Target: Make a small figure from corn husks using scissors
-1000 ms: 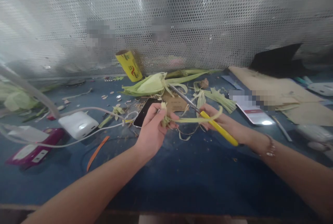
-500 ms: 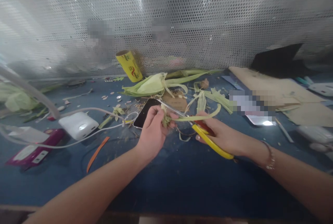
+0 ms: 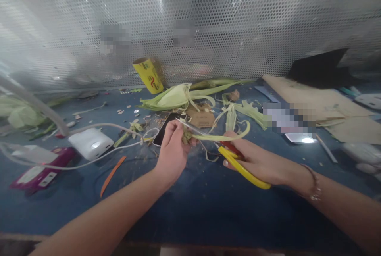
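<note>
Pinched in my left hand [image 3: 172, 147] is a small bunch of corn husk [image 3: 187, 135], and one long pale strip of it curves off to the right. My right hand [image 3: 253, 154] grips scissors [image 3: 242, 170] with yellow and red handles. Their blades point up and left, lying across the bunch close to my left fingertips. Just behind my left hand a dark phone [image 3: 165, 131] lies on the table, partly covered. Beyond the hands are a piece of brown cardboard [image 3: 202, 117] and a larger pale green corn husk [image 3: 172, 96].
A yellow tube [image 3: 149, 75] leans at the perforated metal wall. Left are a white charger [image 3: 91, 143] with cables, a magenta power strip [image 3: 43, 170] and an orange strip [image 3: 112, 176]. Right lie husk pieces [image 3: 230, 117], a lit phone [image 3: 300, 138] and cardboard sheets [image 3: 297, 93].
The scissor blades have shifted slightly left and down against the bunch, and the handles have dropped a little. My left hand has moved slightly left, still holding the husk.
</note>
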